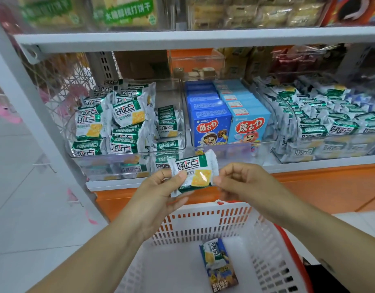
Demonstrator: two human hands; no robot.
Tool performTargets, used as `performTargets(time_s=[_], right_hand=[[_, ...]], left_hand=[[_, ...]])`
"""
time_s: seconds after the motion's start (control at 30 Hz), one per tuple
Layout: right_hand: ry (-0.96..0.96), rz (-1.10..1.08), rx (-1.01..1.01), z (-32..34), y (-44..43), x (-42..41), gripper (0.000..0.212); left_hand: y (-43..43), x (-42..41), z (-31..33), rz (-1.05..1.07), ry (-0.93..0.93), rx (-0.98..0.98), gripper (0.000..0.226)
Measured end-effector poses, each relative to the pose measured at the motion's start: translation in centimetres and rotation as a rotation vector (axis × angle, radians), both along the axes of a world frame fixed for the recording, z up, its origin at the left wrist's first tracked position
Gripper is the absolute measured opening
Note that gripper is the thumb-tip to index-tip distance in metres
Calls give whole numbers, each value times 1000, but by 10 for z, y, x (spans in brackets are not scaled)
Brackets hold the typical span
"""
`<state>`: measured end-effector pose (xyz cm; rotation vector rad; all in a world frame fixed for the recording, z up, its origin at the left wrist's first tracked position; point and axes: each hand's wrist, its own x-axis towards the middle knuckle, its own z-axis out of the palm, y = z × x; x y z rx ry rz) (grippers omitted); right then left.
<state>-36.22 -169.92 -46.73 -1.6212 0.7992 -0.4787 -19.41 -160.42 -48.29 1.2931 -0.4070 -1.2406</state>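
2 hands hold 1 green-and-white cracker packet (193, 174) just above the white basket's (203, 210) far rim. The left hand (161, 191) pinches its left edge and the right hand (239, 182) nips its right edge. Such light grips on slick foil could let it fall beyond the rim.

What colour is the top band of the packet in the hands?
Green, on a white packet; the head view shows it best.

The green-lettered packets (127, 11) on the top shelf are blurred and cut by the upper edge. The white basket (203, 220) runs off the bottom edge. In it a small packet (212, 251) covers the upper part of a blue box (224, 280). The thumb of the left hand (159, 195) hides a corner of the cracker packet (195, 167).
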Motion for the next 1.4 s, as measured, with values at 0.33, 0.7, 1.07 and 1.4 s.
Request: performTargets(time_s=[0.33, 0.7, 1.07, 1.4], right_hand=[[-128, -9, 338, 2, -6, 2, 23], [103, -53, 95, 1, -21, -2, 18], [-121, -42, 399, 3, -22, 0, 34], [-205, -77, 162, -4, -16, 2, 35]], left_hand=[[-1, 4, 1, 22, 47, 56, 23], [0, 6, 3, -33, -73, 54, 25], [6, 4, 9, -28, -659, -90, 35], [4, -4, 7, -9, -650, -277, 48]])
